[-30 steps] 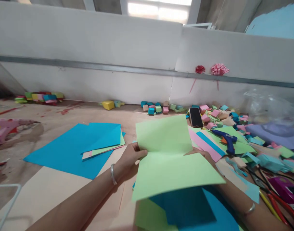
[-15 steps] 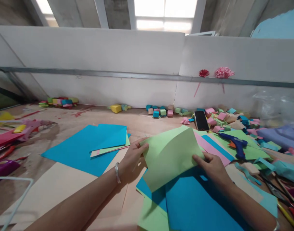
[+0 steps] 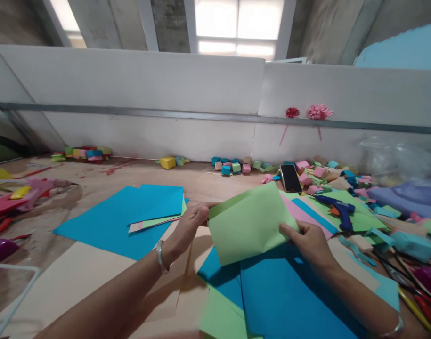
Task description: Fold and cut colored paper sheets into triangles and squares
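A sheet of light green paper [image 3: 250, 226] is held up between both hands, tilted toward me. My left hand [image 3: 192, 223] pinches its left edge, thumb in front. At the right edge, my right hand [image 3: 309, 240] grips it between thumb and fingers. Beneath it lie blue sheets [image 3: 286, 296] and another green sheet [image 3: 224, 313]. To the left, a large blue sheet [image 3: 109, 226] has smaller blue, green and pink pieces on it. Peach paper [image 3: 84, 278] spreads under my left forearm.
On the right are a blue glue gun [image 3: 337, 209], a phone [image 3: 290, 178], scissors [image 3: 395, 275] and a heap of small paper boxes [image 3: 319, 172]. A pink glue gun [image 3: 42, 188] lies at left. Small boxes [image 3: 232, 165] line the white wall [image 3: 130, 84].
The green sheet has gone from a loose curve to a flatter, folded-looking shape, its lower corner raised. My left hand has shifted slightly up and left along its edge. The view has tilted slightly.
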The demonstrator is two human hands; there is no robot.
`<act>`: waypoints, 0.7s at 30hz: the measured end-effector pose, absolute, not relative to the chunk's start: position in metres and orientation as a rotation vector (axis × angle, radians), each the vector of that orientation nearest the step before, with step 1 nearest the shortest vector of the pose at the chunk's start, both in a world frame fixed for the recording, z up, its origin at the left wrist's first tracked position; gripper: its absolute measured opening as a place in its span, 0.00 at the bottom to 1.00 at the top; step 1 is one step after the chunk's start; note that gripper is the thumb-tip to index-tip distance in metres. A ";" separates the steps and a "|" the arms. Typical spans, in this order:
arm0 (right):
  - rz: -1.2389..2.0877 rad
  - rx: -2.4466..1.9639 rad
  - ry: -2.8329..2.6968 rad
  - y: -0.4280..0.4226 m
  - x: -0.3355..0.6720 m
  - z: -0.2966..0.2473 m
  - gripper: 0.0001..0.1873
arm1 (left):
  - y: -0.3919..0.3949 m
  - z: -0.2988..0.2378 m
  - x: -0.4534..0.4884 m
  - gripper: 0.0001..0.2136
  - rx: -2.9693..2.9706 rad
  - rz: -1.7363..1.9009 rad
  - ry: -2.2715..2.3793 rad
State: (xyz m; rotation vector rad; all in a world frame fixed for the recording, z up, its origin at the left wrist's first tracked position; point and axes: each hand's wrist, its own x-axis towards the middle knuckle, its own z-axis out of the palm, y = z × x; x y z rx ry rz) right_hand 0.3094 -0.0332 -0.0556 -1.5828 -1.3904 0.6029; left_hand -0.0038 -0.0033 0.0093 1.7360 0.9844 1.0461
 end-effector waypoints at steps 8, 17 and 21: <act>0.573 -1.580 -1.305 -0.032 0.311 -0.053 0.25 | -0.009 0.020 0.002 0.21 1.912 1.064 1.221; 0.380 -1.335 -1.482 -0.028 0.335 -0.031 0.14 | 0.013 -0.006 -0.002 0.21 1.571 1.199 1.278; 0.112 -1.311 -1.949 -0.035 0.326 -0.026 0.13 | 0.022 -0.013 -0.007 0.20 1.479 1.210 1.287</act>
